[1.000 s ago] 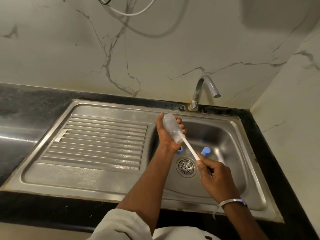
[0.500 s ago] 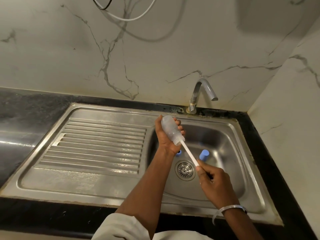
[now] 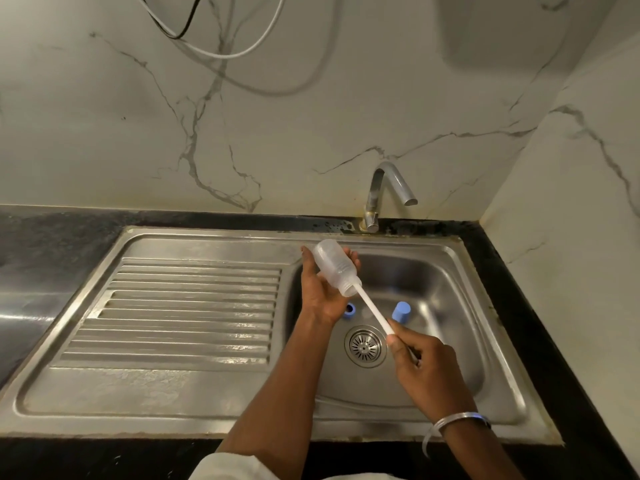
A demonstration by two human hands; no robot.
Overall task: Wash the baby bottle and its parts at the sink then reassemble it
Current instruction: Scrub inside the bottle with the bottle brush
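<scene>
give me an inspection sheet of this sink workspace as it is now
surface: stainless sink with ribbed drainboard on its left, set in a dark countertop; drain strainer uncovered.
job's things: clear bottle tilted mouth-down over the basin, white brush handle entering its mouth; blue ring and blue cap lie in the basin.
clutter: nothing seen.
grippers: left hand wraps the bottle; right hand, bangle at the wrist, grips the handle's end.
cables: white cable and black cable hang on the wall above.
surroundings: marble-look wall; tap, no water visible.
</scene>
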